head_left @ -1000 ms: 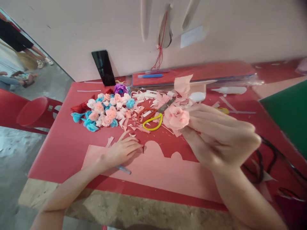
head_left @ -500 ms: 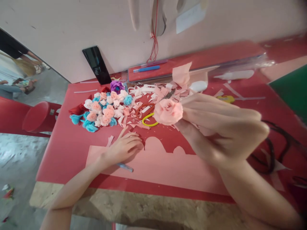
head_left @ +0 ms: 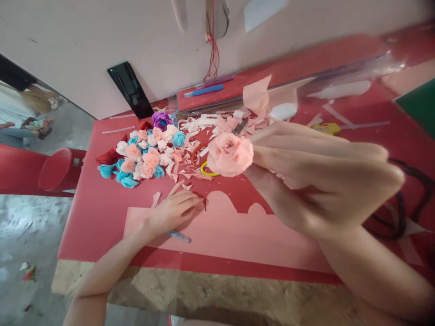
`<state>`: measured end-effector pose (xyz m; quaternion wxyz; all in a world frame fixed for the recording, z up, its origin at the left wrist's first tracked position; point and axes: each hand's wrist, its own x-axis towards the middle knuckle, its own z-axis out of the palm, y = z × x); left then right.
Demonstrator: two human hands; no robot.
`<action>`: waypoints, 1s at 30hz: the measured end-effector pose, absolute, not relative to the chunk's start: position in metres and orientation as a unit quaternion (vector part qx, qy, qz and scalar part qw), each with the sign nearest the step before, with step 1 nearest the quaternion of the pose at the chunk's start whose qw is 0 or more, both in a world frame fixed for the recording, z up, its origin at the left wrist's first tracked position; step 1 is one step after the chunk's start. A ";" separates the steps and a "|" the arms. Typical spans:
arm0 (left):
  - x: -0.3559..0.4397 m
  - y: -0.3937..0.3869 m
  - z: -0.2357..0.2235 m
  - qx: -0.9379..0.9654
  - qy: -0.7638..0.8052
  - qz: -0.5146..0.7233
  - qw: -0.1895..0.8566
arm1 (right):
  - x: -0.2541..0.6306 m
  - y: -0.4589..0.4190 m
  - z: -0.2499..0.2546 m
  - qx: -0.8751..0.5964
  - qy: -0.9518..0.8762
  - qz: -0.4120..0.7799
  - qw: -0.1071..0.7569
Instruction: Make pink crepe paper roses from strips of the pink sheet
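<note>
My right hand is raised over the red table, its fingers pinched on a pink paper rose. My left hand lies flat on a pink paper sheet with scalloped cut-outs along its far edge. A light blue pen-like thing pokes out from under that hand. Behind the rose, scissors with yellow and orange handles lie among pink paper scraps.
A pile of small pink, white, blue, red and purple paper flowers sits at the table's far left. A black phone leans on the wall. Red chair at left. A blue pen, glue gun and black cable lie farther right.
My right hand has carried the pink rose leftward and closer to the camera. The left hand has stayed flat on the pink sheet. The view has tilted.
</note>
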<state>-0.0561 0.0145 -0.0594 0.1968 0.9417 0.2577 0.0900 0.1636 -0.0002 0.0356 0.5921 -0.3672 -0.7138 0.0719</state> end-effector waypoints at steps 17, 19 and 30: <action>-0.061 0.017 -0.067 0.938 0.253 0.133 0.193 | 0.166 -0.004 0.035 -0.405 -0.715 0.078 0.565; -0.061 0.018 -0.067 0.938 0.245 0.134 0.204 | 0.165 -0.005 0.036 -0.409 -0.715 0.077 0.561; -0.061 0.015 -0.065 0.903 0.323 0.146 0.244 | 0.164 -0.001 0.032 -0.379 -0.732 0.074 0.562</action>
